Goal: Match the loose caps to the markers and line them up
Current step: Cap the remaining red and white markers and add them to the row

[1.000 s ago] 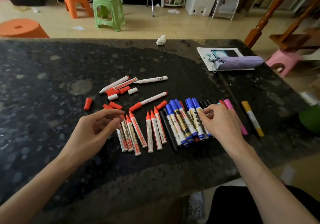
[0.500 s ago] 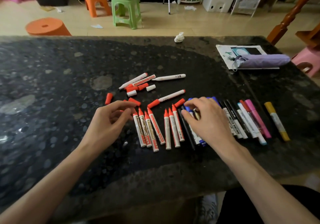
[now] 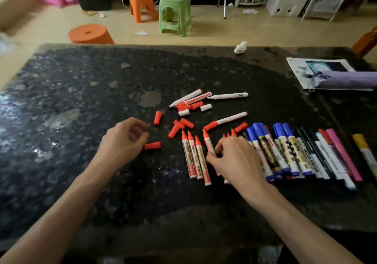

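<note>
Right hand [image 3: 234,161], lower centre of frame, is pinching an uncapped red marker [image 3: 208,144] between thumb and curled fingers, tip pointing to the top of frame. Just left of it, three more red markers [image 3: 193,157] are lying side by side on the dark stone table [image 3: 81,100], also uncapped. Left hand [image 3: 124,141] is hovering left of centre, fingers loosely curled, nothing seen in them. One red cap [image 3: 153,145] is lying just beside its fingertips, not clearly touching. More loose red caps [image 3: 179,127] are sitting scattered above the row, and two white caps [image 3: 194,110] above those. Blue-capped markers [image 3: 265,147] are lining up right of the right hand, then thin pens, a pink marker [image 3: 342,153] and a yellow marker [image 3: 365,153].
</note>
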A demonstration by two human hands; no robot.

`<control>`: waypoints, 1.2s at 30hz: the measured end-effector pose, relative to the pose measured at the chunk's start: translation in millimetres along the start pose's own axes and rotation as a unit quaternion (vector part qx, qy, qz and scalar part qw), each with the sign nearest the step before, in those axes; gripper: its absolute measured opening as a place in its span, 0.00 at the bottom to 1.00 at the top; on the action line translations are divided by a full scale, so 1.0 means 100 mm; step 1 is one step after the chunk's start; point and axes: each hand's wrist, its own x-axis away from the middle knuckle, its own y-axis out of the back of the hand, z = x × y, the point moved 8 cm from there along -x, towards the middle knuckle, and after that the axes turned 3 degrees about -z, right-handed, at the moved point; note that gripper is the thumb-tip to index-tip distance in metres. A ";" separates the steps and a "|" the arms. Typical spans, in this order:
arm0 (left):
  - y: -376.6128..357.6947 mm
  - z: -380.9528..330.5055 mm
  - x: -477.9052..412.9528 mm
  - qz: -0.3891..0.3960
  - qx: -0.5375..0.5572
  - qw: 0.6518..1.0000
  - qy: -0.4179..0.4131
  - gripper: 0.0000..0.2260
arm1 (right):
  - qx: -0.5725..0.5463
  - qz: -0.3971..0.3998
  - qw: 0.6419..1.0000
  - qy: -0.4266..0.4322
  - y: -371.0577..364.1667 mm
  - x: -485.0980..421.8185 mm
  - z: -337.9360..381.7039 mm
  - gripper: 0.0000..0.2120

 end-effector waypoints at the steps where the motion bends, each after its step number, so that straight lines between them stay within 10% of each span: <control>1: -0.07 0.00 0.02 0.041 -0.057 0.997 -0.011 0.06 | -0.015 0.000 1.000 -0.016 0.02 0.00 -0.03 0.11; 5: -0.28 -0.12 0.14 0.063 -0.201 0.974 -0.081 0.11 | -0.093 0.002 0.996 -0.007 0.13 -0.03 -0.07 0.10; 12: -0.34 -0.38 0.15 0.081 0.090 0.989 -0.081 0.07 | -0.157 -0.020 0.977 0.144 0.21 -0.02 0.05 0.13; 36: -0.32 -0.65 0.29 0.092 0.153 0.972 -0.154 0.07 | -0.185 -0.048 0.964 0.184 0.23 0.03 0.19 0.14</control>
